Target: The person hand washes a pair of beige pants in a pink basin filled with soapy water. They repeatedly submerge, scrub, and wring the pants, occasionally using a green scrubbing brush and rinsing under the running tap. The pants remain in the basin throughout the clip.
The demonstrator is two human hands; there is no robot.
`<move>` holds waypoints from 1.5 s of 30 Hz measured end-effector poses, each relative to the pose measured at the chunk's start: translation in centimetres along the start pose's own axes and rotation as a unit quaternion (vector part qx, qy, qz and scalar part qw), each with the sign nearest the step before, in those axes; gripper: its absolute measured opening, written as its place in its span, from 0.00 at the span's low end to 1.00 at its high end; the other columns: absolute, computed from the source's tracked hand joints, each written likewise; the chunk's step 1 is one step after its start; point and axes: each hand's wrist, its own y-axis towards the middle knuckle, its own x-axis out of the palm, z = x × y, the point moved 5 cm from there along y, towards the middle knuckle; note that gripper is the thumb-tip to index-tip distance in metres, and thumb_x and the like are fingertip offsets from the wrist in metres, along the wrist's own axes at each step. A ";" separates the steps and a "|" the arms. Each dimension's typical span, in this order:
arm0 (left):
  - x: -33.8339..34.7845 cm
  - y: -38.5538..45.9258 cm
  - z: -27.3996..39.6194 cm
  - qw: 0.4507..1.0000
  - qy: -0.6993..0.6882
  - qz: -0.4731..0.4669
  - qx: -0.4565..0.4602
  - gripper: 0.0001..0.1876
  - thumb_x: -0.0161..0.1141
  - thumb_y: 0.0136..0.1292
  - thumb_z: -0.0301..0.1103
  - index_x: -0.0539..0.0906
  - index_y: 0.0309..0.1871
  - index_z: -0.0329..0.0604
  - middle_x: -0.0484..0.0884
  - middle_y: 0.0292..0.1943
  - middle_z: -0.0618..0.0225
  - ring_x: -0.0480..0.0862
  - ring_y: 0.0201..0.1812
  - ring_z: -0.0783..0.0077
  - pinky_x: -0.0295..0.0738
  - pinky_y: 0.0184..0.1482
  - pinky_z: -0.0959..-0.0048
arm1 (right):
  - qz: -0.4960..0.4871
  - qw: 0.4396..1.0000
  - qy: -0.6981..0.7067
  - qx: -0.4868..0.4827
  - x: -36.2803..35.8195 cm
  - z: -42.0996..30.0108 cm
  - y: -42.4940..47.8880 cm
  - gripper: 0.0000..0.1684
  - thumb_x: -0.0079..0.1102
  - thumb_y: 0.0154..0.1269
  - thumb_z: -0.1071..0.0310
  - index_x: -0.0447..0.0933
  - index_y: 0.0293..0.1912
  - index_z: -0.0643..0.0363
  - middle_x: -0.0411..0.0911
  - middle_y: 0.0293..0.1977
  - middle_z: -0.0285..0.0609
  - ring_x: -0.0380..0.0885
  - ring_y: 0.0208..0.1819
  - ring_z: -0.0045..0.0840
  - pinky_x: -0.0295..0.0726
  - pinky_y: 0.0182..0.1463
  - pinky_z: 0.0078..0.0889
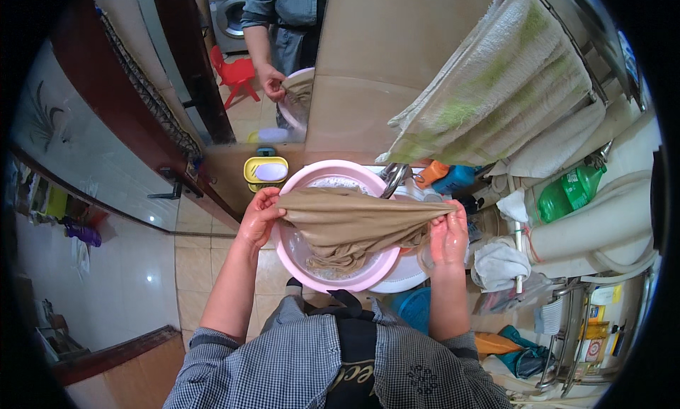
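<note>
A wet tan cloth [350,212] is stretched between my two hands above a round pink plastic basin [289,271]. My left hand [260,218] pinches its left end between thumb and fingers near the basin's left rim. My right hand [449,231] grips the narrow, gathered right end, to the right of the basin. The cloth's lower folds hang into the basin, where sudsy water [340,183] shows behind and around them. Both hands look wet. A chrome faucet [394,179] stands at the basin's back right edge.
A yellow soap dish [248,170] with a pale soap bar [271,171] sits back left. Orange [433,172] and blue bottles [456,179] stand behind the faucet. A white-green towel [478,95] hangs back right. White pipes [589,223] and a green bottle [571,194] are right; a door handle [167,195] is left.
</note>
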 end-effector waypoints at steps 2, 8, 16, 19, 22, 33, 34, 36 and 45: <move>-1.3 -0.3 -0.7 0.999 0.052 -0.008 0.009 0.29 0.66 0.48 0.17 0.73 0.56 0.44 0.74 0.46 0.71 0.77 0.46 0.74 0.72 0.55 0.75 | -0.021 0.998 0.057 0.009 -0.6 -0.4 0.3 0.10 0.52 0.71 0.72 0.72 0.51 0.59 0.75 0.46 0.39 0.72 0.43 0.22 0.73 0.50 0.27; 1.3 -4.1 -4.1 0.969 0.220 -0.039 -0.101 0.30 0.69 0.57 0.32 0.70 0.62 0.39 0.74 0.52 0.65 0.75 0.53 0.73 0.72 0.58 0.72 | 0.044 0.987 0.150 0.048 -2.4 0.5 -0.1 0.10 0.54 0.70 0.70 0.73 0.50 0.55 0.76 0.48 0.39 0.73 0.57 0.32 0.69 0.67 0.43; 2.5 -4.3 -11.5 0.951 0.175 -0.019 -0.255 0.20 0.65 0.64 0.32 0.76 0.54 0.28 0.84 0.41 0.60 0.84 0.43 0.69 0.79 0.50 0.71 | -0.006 0.978 0.186 0.094 -1.3 0.5 -0.6 0.05 0.52 0.70 0.70 0.73 0.44 0.55 0.76 0.46 0.38 0.74 0.53 0.32 0.70 0.64 0.42; 3.0 -3.9 -11.7 0.956 0.096 0.010 -0.278 0.16 0.66 0.60 0.27 0.81 0.51 0.33 0.86 0.43 0.58 0.86 0.41 0.68 0.81 0.48 0.69 | -0.018 0.979 0.177 0.094 -0.7 -0.1 -0.8 0.03 0.52 0.66 0.71 0.71 0.41 0.56 0.73 0.42 0.38 0.72 0.49 0.32 0.70 0.61 0.41; 3.4 -3.6 -9.0 0.970 0.015 -0.022 -0.243 0.19 0.63 0.59 0.20 0.78 0.54 0.34 0.85 0.47 0.60 0.85 0.47 0.66 0.79 0.55 0.67 | -0.047 0.982 0.167 0.081 -0.9 -0.8 -0.7 0.03 0.52 0.63 0.71 0.69 0.38 0.57 0.70 0.40 0.39 0.71 0.47 0.31 0.70 0.58 0.38; 2.8 0.8 0.8 0.997 -0.055 -0.051 -0.007 0.22 0.58 0.54 0.15 0.79 0.54 0.39 0.84 0.50 0.64 0.81 0.53 0.67 0.72 0.61 0.67 | 0.015 0.998 -0.057 -0.031 -1.1 -2.6 -0.5 0.10 0.50 0.66 0.69 0.72 0.45 0.62 0.72 0.37 0.38 0.68 0.35 0.21 0.70 0.42 0.25; 2.9 1.2 1.3 0.998 -0.049 -0.043 0.004 0.22 0.58 0.54 0.16 0.79 0.54 0.39 0.84 0.50 0.64 0.81 0.53 0.67 0.72 0.61 0.67 | 0.024 0.996 -0.072 -0.041 -0.7 -3.0 -0.5 0.10 0.50 0.67 0.70 0.73 0.46 0.63 0.72 0.36 0.37 0.67 0.34 0.19 0.69 0.40 0.23; 3.2 1.9 2.4 0.999 -0.039 -0.026 0.023 0.21 0.59 0.54 0.16 0.79 0.54 0.39 0.84 0.50 0.65 0.81 0.53 0.67 0.71 0.61 0.67 | 0.053 0.993 -0.086 -0.056 0.1 -3.9 -0.4 0.09 0.49 0.69 0.71 0.73 0.46 0.64 0.72 0.33 0.35 0.65 0.31 0.16 0.67 0.36 0.20; 4.5 3.7 6.4 0.996 -0.076 -0.044 0.027 0.16 0.56 0.59 0.17 0.79 0.52 0.35 0.84 0.48 0.61 0.84 0.50 0.66 0.77 0.58 0.68 | 0.075 0.989 -0.092 -0.088 1.8 -6.4 -0.3 0.10 0.51 0.70 0.73 0.73 0.49 0.63 0.71 0.31 0.32 0.62 0.26 0.12 0.62 0.30 0.16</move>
